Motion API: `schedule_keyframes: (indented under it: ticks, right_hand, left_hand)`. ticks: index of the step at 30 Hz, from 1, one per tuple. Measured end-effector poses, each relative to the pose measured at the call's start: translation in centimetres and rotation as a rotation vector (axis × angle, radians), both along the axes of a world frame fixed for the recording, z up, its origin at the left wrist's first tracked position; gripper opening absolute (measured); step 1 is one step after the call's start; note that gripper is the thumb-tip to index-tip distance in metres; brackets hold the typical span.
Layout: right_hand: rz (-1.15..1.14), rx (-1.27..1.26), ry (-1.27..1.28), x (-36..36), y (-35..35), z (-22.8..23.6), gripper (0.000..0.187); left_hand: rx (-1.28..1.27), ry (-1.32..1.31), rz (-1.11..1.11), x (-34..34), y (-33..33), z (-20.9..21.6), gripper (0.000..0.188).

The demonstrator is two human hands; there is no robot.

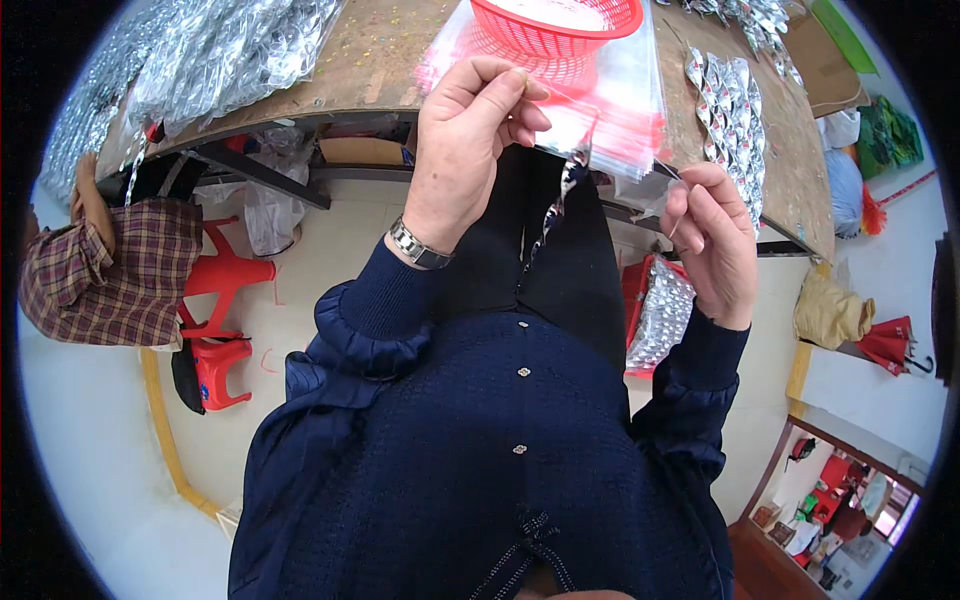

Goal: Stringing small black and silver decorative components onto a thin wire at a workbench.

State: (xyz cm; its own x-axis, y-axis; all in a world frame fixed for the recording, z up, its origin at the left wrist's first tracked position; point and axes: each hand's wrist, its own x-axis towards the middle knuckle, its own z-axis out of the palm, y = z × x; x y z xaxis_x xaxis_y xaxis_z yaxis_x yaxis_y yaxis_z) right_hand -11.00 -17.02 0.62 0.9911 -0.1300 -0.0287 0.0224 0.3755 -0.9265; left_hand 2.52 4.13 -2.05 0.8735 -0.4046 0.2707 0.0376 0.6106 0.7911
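Observation:
A shiny, dark twisted foil strip point(557, 207) hangs at a slant in front of my lap, its pointed lower end near my legs. A fine pale thread runs from near its top to my left hand point(462, 155), where thumb and forefinger are pinched together on it. My right hand point(718, 235) is held up to the right of the strip, by the table edge. Its thumb and fingers are closed on what looks like a thin thread, too fine to follow fully. Just beyond both hands lies a stack of clear plastic bags point(632, 95) with red printing.
A red plastic basket point(555, 42) stands on the bags. Silver twisted strips point(728, 125) lie right on the wooden table point(375, 60); silver packs point(240, 60) are heaped left. Below right is a red crate point(636, 315). A person in a plaid shirt point(120, 270) sits left near red stools point(222, 290).

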Motion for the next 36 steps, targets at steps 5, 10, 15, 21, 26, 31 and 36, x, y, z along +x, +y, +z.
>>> schedule_keyframes:
  ticks: [5,10,15,21,26,31,36]
  right_hand:
    - [0.042,0.045,-0.048,0.2,0.2,0.4,0.017]
    - [0.010,-0.121,-0.056,0.7,1.0,1.0,0.018]
    - [-0.017,-0.293,-0.065,1.3,1.4,1.9,0.017]
    - [-0.049,-0.448,-0.067,1.9,1.5,2.6,0.012]
    - [-0.024,-0.334,-0.118,2.3,2.2,3.0,0.012]
    - [-0.020,-0.323,-0.105,3.1,2.3,2.9,0.013]
    - [-0.099,-0.360,-0.178,4.0,2.3,2.6,0.009]
  left_hand:
    - [-0.028,0.029,0.003,0.2,-0.1,0.1,0.012]
    - [-0.008,-0.001,0.013,0.4,-0.1,0.5,0.012]
    - [-0.028,-0.025,0.010,0.5,-0.1,1.2,0.013]
    - [0.066,-0.064,0.041,0.7,-0.1,1.2,0.014]
    - [-0.017,-0.033,0.038,0.8,-0.2,1.7,0.013]
    - [-0.031,-0.051,0.003,1.0,-0.4,1.5,0.012]
    - [0.010,-0.086,-0.002,1.2,-0.3,1.2,0.014]
